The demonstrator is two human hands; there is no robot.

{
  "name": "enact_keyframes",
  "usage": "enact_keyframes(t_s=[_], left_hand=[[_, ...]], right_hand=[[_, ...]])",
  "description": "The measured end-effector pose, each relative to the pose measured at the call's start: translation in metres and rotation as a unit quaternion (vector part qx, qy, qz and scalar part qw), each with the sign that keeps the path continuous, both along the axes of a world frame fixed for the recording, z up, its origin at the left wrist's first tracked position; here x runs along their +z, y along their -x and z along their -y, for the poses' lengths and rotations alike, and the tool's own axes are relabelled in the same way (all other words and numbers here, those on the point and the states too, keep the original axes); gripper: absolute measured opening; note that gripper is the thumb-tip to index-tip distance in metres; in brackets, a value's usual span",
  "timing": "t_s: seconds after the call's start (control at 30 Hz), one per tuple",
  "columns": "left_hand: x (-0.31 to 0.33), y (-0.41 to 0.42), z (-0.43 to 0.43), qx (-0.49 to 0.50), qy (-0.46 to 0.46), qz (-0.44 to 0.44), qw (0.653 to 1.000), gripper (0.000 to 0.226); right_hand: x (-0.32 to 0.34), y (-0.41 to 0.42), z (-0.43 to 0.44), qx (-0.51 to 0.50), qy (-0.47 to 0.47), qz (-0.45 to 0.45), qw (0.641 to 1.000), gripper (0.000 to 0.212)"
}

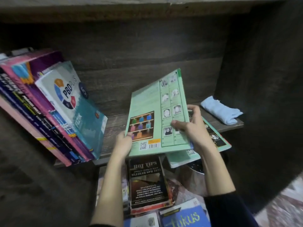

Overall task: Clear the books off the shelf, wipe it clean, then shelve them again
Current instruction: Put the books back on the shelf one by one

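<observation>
A green paperback (147, 102) is tilted up over the dark wooden shelf (113, 128), back cover facing me. My left hand (123, 142) grips its lower left corner. My right hand (188, 123) pinches its right edge, thumb on the cover. Under the right hand lies another green book (216, 140), flat and sticking out over the shelf's front edge. Several books (54, 115) lean in a row at the shelf's left end, a white and teal "PBD Plus" book (72, 102) outermost. A folded light blue cloth (220, 110) rests at the shelf's right end.
Below the shelf on the floor lie more books: a black "Hot Tips" book (147, 182), a blue "Fokus" book (183, 217) and others around them. The shelf's dark side wall (255, 79) stands at the right. A patterned rug (282, 205) shows at bottom right.
</observation>
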State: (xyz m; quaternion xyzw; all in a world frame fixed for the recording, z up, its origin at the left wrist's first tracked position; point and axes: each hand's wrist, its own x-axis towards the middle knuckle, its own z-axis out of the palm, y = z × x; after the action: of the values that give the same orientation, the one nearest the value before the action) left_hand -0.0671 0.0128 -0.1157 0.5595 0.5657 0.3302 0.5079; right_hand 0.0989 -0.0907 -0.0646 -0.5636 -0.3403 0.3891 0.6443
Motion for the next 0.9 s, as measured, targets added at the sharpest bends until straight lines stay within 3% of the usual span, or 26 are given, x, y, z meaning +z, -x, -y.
enact_keyframes(t_s=[0.13, 0.27, 0.37, 0.43, 0.53, 0.7, 0.77, 0.9], left_hand=[[0.032, 0.008, -0.004, 0.056, -0.139, -0.04, 0.988, 0.051], [0.095, 0.012, -0.009, 0.029, -0.279, 0.051, 0.958, 0.065], [0.137, 0.018, -0.007, -0.01, -0.339, 0.068, 0.938, 0.093], [0.154, 0.025, -0.005, -0.033, -0.378, 0.019, 0.925, 0.105], [0.164, 0.043, -0.008, -0.023, -0.462, -0.082, 0.883, 0.098], [0.148, 0.075, -0.011, -0.004, -0.468, -0.186, 0.864, 0.087], [0.138, 0.086, -0.01, 0.032, -0.488, -0.275, 0.828, 0.085], [0.119, 0.099, -0.007, 0.094, -0.566, -0.428, 0.698, 0.09]], right_hand=[[0.008, 0.036, -0.01, -0.016, -0.088, 0.1, 0.991, 0.046], [0.0, 0.081, -0.03, -0.07, -0.145, 0.207, 0.965, 0.05], [-0.009, 0.107, -0.037, -0.091, -0.191, 0.281, 0.936, 0.048], [-0.014, 0.123, -0.042, -0.105, -0.231, 0.322, 0.912, 0.05], [-0.024, 0.148, -0.053, -0.107, -0.266, 0.371, 0.883, 0.044], [-0.051, 0.175, -0.07, -0.087, -0.25, 0.422, 0.867, 0.044], [-0.061, 0.182, -0.076, -0.068, -0.23, 0.427, 0.872, 0.046], [-0.07, 0.196, -0.085, 0.06, -0.138, 0.38, 0.913, 0.065]])
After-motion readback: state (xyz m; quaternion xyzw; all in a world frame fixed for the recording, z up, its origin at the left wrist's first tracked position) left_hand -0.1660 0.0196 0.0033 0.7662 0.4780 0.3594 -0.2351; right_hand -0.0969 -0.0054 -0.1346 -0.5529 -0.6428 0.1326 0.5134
